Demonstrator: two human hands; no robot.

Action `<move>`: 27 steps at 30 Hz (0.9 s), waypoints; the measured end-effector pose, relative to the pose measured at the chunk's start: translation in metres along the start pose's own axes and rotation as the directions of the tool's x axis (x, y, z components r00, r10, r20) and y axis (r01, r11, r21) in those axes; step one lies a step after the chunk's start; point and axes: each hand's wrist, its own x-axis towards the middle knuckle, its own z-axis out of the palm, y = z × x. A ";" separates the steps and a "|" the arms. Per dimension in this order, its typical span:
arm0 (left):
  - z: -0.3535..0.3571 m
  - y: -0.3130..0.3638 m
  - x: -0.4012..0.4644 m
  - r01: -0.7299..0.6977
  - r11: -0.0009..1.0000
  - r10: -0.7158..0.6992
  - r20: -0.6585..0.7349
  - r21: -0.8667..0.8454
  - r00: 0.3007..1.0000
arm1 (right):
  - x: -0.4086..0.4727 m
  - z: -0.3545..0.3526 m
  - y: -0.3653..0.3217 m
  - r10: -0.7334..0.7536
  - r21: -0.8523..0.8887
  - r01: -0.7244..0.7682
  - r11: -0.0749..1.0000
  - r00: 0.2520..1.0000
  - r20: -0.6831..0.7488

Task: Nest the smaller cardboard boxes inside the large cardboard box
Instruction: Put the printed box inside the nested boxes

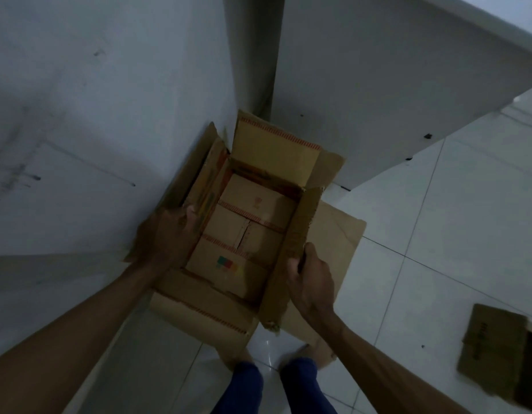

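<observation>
The large cardboard box (199, 306) stands open on the floor in front of me, its flaps spread out. A smaller cardboard box (243, 231) with red striped tape and a coloured logo lies closed inside it. My left hand (172, 231) grips the large box's left flap, thumb over its inner face. My right hand (311, 276) holds the edge of the right flap (300, 234), which stands upright. A far flap (273, 156) leans against the wall corner.
White walls meet in a corner just behind the box. A white slanted panel (408, 85) overhangs at the right. Another cardboard box (497, 351) sits on the white tiled floor at the lower right. My legs in blue trousers (270, 386) are below the box.
</observation>
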 end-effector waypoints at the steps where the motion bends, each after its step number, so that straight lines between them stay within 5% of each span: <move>1: 0.001 -0.001 0.001 0.003 1.000 -0.002 0.036 -0.019 0.999 | 0.003 0.000 0.001 0.018 -0.014 -0.018 1.000 1.000 0.015; 10: 0.039 0.011 0.016 -0.116 0.984 0.146 0.232 -0.136 0.962 | 0.020 0.005 0.017 0.214 -0.136 -0.189 0.973 0.954 0.208; 17: 0.076 -0.007 0.008 -0.072 0.997 0.072 0.486 -0.017 0.871 | 0.044 0.030 0.019 0.240 -0.210 -0.182 0.961 0.923 0.300; 20: 0.079 -0.019 -0.008 -0.001 1.000 0.009 0.480 -0.017 0.877 | 0.045 0.043 0.029 0.303 -0.266 -0.217 0.939 0.887 0.347; 27: 0.062 -0.024 -0.014 -0.140 0.990 0.122 0.382 0.019 0.916 | 0.030 0.051 0.036 0.295 -0.290 -0.213 0.933 0.913 0.280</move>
